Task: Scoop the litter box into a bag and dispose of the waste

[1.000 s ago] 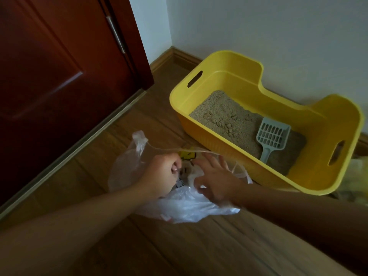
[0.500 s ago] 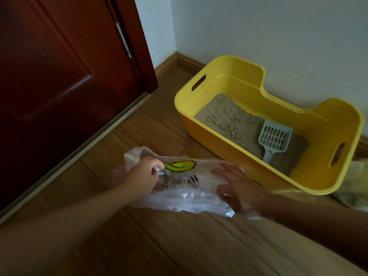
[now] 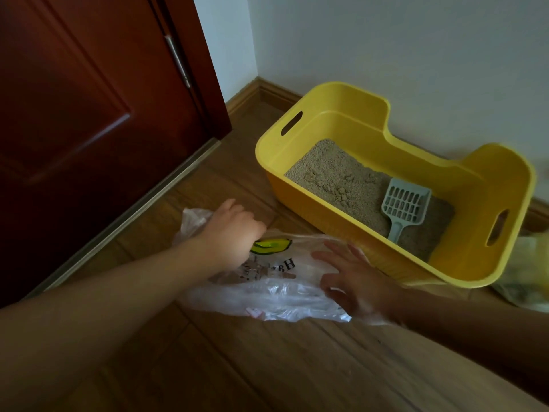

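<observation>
Head view, looking down at a wooden floor [image 3: 267,370] in the corner of a room. A clear plastic bag [image 3: 279,295] lay flat and crumpled on the floor, printed with a yellow and green logo and dark lettering. The left hand [image 3: 234,236] rested on the bag's upper left part with its fingers curled, gripping a fold of the plastic. The right hand [image 3: 353,283] lay on the bag's right side with its fingers spread and relaxed, pressing the plastic down and holding nothing.

Just beyond the bag, against a white wall [image 3: 416,55], stood a yellow litter box [image 3: 341,93] with a slot handle at each end. It held tan litter [image 3: 335,173] with several clumps near the middle. A grey slotted scoop [image 3: 405,203] rested on the litter towards the right end of the box, its handle pointing at the near wall.

A dark red wooden door [image 3: 89,99] filled the left side of the view. At the far right edge, beside the litter box, a second pale bundle of plastic [image 3: 525,272] sat on the floor, too blurred to make out.
</observation>
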`<state>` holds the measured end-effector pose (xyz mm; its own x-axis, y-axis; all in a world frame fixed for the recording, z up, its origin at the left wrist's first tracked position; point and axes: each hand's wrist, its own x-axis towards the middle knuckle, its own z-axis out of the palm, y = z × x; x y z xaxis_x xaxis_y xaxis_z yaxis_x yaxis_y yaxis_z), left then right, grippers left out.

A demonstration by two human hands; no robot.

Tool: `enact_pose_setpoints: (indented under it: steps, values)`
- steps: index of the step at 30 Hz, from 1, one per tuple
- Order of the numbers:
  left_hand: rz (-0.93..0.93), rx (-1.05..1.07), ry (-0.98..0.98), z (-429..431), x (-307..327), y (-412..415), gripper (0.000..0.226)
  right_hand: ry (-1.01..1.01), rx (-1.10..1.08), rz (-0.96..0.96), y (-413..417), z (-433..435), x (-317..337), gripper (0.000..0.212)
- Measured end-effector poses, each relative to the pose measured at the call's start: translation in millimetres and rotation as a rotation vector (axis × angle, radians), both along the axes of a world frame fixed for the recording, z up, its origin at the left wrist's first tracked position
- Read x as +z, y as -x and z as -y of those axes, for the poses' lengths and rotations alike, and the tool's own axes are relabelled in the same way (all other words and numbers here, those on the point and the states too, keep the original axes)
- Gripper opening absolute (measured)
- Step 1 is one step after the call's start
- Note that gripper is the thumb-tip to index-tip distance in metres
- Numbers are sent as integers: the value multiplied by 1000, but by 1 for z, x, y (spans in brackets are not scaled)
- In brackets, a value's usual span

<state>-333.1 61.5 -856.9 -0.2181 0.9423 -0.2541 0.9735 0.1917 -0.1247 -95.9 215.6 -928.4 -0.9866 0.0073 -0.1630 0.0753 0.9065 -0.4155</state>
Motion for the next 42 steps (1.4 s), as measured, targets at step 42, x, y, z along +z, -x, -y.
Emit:
enact_pose_setpoints:
  steps: [42]
  values:
    - [666,491,-300,7,36,-18,21,211,-261,-231,9,11,110,38]
